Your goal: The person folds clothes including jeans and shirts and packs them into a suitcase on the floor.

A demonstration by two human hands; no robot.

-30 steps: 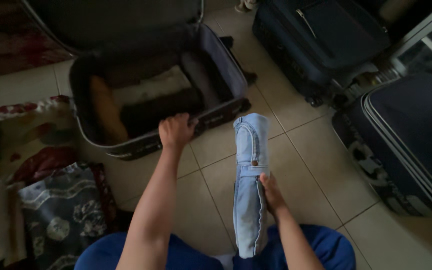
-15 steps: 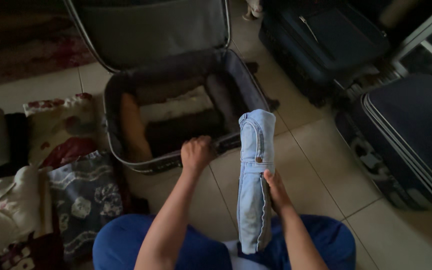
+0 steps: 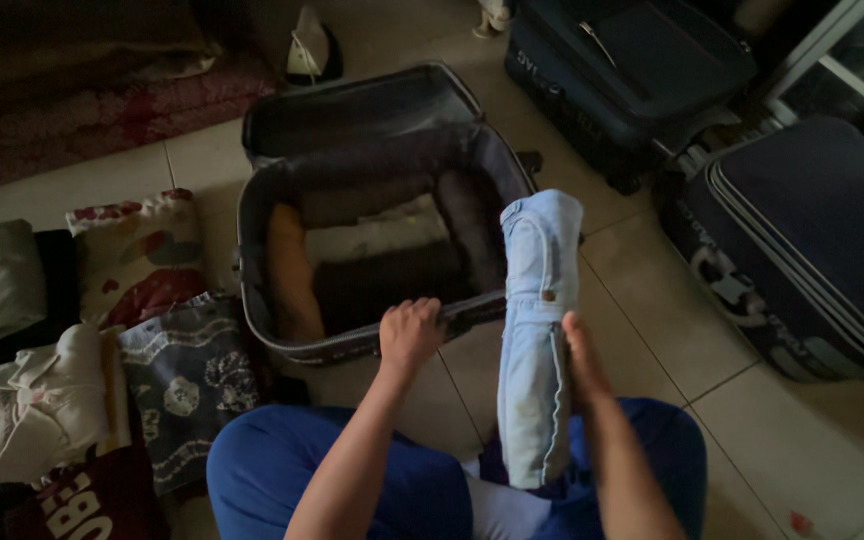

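An open dark suitcase (image 3: 262,300) lies on the tiled floor in front of my knees, with rolled clothes packed side by side inside. My left hand (image 3: 410,332) grips its near rim. My right hand (image 3: 580,352) holds a folded pair of light blue jeans (image 3: 537,330) upright, just to the right of the suitcase. My legs in blue trousers fill the bottom of the view.
Folded clothes and patterned fabrics (image 3: 182,375) are piled on the floor at left. Two closed dark suitcases stand at right, a blue one (image 3: 632,70) at the back and another (image 3: 812,230) nearer. A red rug (image 3: 72,110) lies at upper left.
The open suitcase has come closer to me with my left hand on its rim, and its lid has dropped back. My right hand still holds the jeans upright.
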